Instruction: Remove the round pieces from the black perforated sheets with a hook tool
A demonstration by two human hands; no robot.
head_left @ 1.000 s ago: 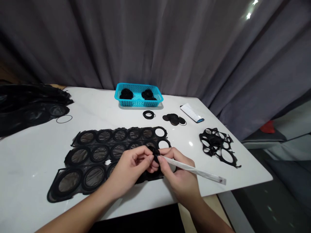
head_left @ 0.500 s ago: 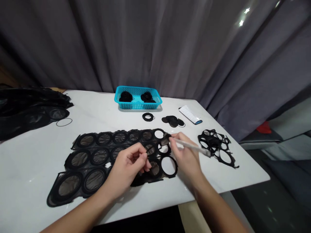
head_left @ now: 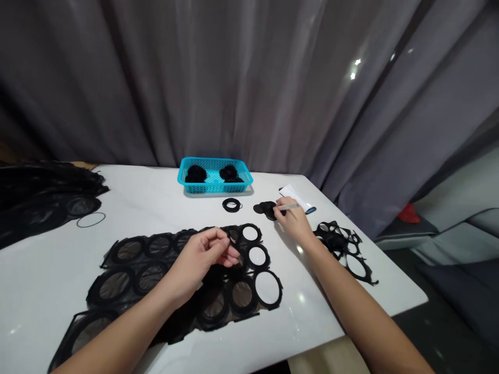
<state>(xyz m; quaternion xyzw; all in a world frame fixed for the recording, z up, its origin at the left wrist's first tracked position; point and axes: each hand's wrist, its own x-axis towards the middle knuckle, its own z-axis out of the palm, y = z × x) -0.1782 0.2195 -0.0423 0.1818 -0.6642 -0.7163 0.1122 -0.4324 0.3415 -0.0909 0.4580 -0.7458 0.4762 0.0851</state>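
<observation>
My left hand (head_left: 212, 252) is closed in a pinch above the black mesh sheet (head_left: 218, 324), which has rows of round, dark-rimmed panels. A small dark bit shows at its fingertips, too small to name. Farther right, my right hand (head_left: 292, 215) grips a slim pale tool (head_left: 287, 206), with its fingertips at a small pile of black mesh discs (head_left: 268, 209). The discs partly overlap, and the hand hides some of the pile. Along the sheet's right edge, three round openings (head_left: 267, 287) show the white table beneath.
A blue perforated basket (head_left: 215, 188) with black bundles stands at the back. In front of it lies a black ring (head_left: 231, 205). Cut black scraps (head_left: 339, 244) and a white packet (head_left: 298, 197) lie right, a thin hoop (head_left: 91, 219) and dark sheets (head_left: 42, 202) left.
My right hand has moved from the sheet's right edge up to the disc pile, carrying the tool. My left hand stays pinched over the sheet. The view has shifted slightly.
</observation>
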